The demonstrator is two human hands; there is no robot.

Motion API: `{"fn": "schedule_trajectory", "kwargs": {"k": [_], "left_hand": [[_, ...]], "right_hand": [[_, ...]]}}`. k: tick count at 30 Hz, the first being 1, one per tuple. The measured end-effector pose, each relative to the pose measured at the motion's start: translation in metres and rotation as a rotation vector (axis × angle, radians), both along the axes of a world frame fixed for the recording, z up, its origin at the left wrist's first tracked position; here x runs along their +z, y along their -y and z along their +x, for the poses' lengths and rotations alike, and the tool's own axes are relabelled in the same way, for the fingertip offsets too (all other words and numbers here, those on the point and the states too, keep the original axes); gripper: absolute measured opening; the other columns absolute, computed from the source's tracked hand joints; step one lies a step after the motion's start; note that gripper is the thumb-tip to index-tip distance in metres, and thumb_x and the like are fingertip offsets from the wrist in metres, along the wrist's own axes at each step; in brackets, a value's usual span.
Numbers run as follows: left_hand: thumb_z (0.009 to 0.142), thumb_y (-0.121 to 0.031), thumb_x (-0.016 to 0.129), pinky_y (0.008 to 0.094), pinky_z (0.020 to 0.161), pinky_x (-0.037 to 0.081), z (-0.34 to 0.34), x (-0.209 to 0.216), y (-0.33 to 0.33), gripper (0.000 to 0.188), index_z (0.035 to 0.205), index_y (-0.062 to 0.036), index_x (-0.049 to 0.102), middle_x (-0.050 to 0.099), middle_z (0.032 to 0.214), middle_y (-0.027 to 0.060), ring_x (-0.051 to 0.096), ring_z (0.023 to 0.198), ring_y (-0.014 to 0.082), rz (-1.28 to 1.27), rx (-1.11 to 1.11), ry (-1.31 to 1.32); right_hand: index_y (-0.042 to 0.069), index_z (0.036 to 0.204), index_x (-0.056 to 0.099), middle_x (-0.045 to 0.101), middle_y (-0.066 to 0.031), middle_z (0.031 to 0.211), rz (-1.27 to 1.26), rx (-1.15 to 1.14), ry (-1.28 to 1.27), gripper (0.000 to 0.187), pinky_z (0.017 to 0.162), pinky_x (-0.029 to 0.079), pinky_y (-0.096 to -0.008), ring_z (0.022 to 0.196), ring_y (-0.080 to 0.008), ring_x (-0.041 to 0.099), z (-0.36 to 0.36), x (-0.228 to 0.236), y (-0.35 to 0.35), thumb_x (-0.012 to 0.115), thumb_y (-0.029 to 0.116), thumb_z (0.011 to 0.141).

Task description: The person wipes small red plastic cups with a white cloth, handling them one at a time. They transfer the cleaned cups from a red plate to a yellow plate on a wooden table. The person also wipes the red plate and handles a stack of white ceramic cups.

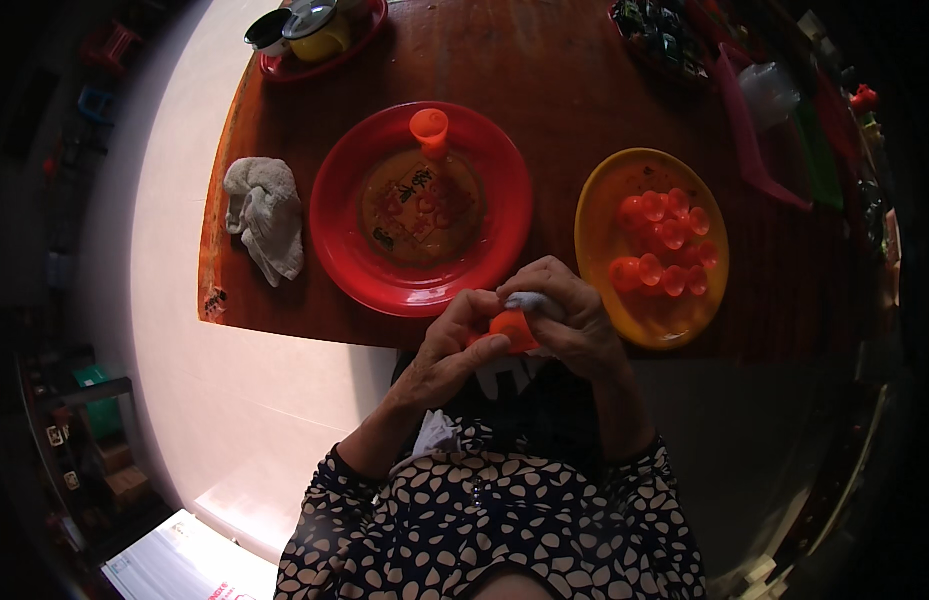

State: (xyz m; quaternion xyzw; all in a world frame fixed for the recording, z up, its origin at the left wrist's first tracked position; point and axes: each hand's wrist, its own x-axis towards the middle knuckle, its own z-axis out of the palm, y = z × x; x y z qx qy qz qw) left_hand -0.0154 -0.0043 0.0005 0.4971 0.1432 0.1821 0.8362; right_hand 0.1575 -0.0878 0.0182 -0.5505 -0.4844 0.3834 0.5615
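Note:
At the table's near edge, my left hand (449, 348) is closed round a small orange plastic cup (513, 329). My right hand (577, 318) pinches a pale wad of cloth (533, 302) against that cup's upper part; the fingers partly hide both. Just beyond my hands lies a round red tray (337, 262) with a patterned middle. Another orange cup (430, 126) rests at the tray's far side, its round mouth showing. To the right, a yellow oval plate (596, 287) bears several small orange cups (673, 236) grouped together.
A crumpled whitish towel (265, 218) lies left of the tray. At the far left, a red tray (370, 38) holds a yellow lidded pot (320, 38). A pink basket (753, 150) and a dark-filled dish (657, 40) stand on the wooden table's (555, 75) far right.

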Motion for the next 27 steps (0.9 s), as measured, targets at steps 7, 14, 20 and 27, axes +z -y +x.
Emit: {"fn": "schedule_trajectory", "kwargs": {"k": [7, 14, 20, 27], "left_hand": [[0.097, -0.018, 0.056, 0.0284, 0.094, 0.044, -0.001, 0.009, 0.004, 0.031, 0.121, -0.0014, 0.045, 0.050, 0.114, 0.0077, 0.051, 0.107, 0.0123, 0.062, -0.002, -0.025], [0.098, -0.029, 0.055, 0.0223, 0.077, 0.046, -0.004, 0.005, 0.000, 0.030, 0.115, -0.0054, 0.047, 0.053, 0.098, 0.0020, 0.052, 0.086, 0.0068, -0.064, 0.001, -0.173], [0.097, -0.030, 0.058, 0.0170, 0.062, 0.042, -0.008, 0.006, -0.006, 0.029, 0.112, -0.0070, 0.050, 0.056, 0.092, -0.0014, 0.050, 0.074, 0.0025, -0.091, 0.018, -0.093], [0.091, -0.018, 0.066, 0.0203, 0.072, 0.049, -0.003, 0.014, -0.001, 0.034, 0.117, -0.0031, 0.049, 0.057, 0.103, 0.0037, 0.056, 0.084, 0.0072, -0.099, 0.183, -0.056]], "right_hand": [[0.003, 0.102, 0.061, 0.058, -0.0083, 0.093, -0.115, -0.026, 0.096, 0.020, 0.066, 0.050, -0.0283, 0.079, -0.0166, 0.060, -0.003, 0.004, 0.008, 0.058, 0.001, 0.083], [0.003, 0.102, 0.057, 0.057, -0.0120, 0.091, 0.155, -0.151, 0.461, 0.024, 0.061, 0.052, -0.0334, 0.073, -0.0249, 0.062, -0.015, 0.004, 0.008, 0.061, -0.004, 0.080], [0.002, 0.107, 0.049, 0.057, -0.0097, 0.087, 0.067, -0.290, 0.049, 0.022, 0.058, 0.052, -0.0300, 0.071, -0.0188, 0.061, -0.024, 0.005, 0.009, 0.058, 0.008, 0.088], [0.001, 0.118, 0.046, 0.055, -0.0132, 0.104, -0.059, -0.088, -0.052, 0.033, 0.070, 0.053, -0.0321, 0.083, -0.0205, 0.061, -0.020, 0.039, 0.027, 0.052, 0.015, 0.089]]}}
